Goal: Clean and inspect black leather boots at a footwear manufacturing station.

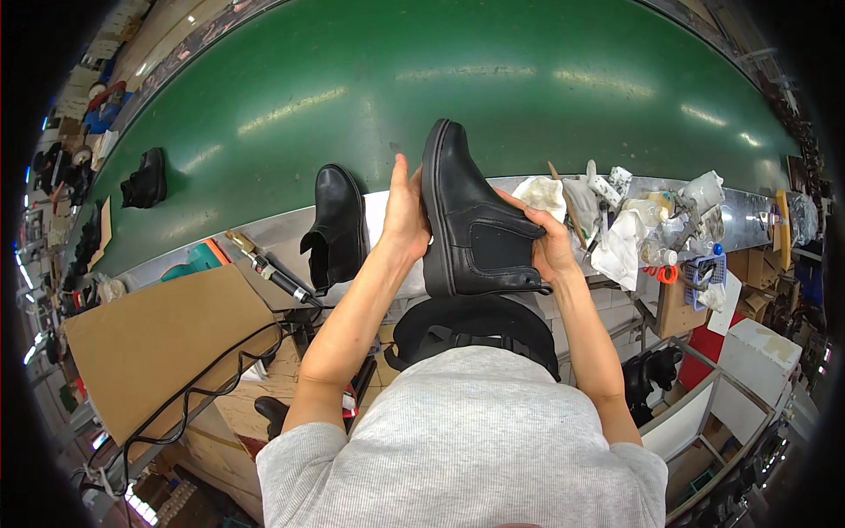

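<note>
I hold a black ankle boot [471, 216] with an elastic side panel up in front of me, toe pointing away and sole turned left. My left hand [404, 216] presses flat against the sole side. My right hand [550, 246] grips the boot's opening and heel end. A second black boot [339, 224] of the same kind stands on the metal bench edge just left of my left hand.
A wide green conveyor belt [422, 88] runs behind, with another black boot [145, 180] on it at far left. A handheld tool with a cable [268, 273] and a cardboard sheet [163, 339] lie left. Rags, bottles and scissors [651, 229] crowd the right.
</note>
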`<state>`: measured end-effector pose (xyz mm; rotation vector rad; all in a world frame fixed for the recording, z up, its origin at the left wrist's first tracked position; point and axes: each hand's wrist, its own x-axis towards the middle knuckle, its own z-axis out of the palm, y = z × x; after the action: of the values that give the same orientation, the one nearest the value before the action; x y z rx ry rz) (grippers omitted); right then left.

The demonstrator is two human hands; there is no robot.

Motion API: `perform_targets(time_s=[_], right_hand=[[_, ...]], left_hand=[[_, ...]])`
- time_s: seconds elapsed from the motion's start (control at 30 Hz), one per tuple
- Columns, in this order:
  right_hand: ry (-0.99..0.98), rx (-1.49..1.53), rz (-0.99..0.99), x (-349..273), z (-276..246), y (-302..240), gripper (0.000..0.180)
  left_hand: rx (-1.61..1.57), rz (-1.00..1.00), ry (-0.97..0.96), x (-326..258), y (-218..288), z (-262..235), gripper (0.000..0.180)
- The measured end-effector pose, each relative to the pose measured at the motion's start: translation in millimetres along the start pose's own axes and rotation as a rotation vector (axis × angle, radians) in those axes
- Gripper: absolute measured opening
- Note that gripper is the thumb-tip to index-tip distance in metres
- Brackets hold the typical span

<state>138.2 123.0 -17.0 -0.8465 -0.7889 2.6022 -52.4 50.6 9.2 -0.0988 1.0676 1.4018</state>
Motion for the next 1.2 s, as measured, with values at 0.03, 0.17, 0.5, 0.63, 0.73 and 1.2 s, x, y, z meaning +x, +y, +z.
perform_targets(time_s=[0.03,0.17,0.5,0.63,0.73,1.2], right_hand=[[-0.001,-0.005,-0.008,1,-2,1,0.059],[-0.010,0.017,0.005,3,5,2,0.061],[-0.082,-0.058,-0.008,25,37,10,0.066],[-0.168,-0.107,0.016,42,59,17,0.068],[-0.232,-0.110,0.076,56,79,19,0.067],[-0.336,-0.144,0.273,98,135,29,0.061]], left_hand=[[0.015,0.016,-0.004,-1,0,0,0.074],[0.034,0.052,0.012,-4,0,-7,0.073],[-0.005,0.211,0.022,-32,20,-32,0.072],[0.025,0.345,0.101,-52,30,-51,0.071],[-0.039,0.408,0.067,-63,42,-66,0.070],[-0.213,0.404,0.177,-94,80,-112,0.067]])
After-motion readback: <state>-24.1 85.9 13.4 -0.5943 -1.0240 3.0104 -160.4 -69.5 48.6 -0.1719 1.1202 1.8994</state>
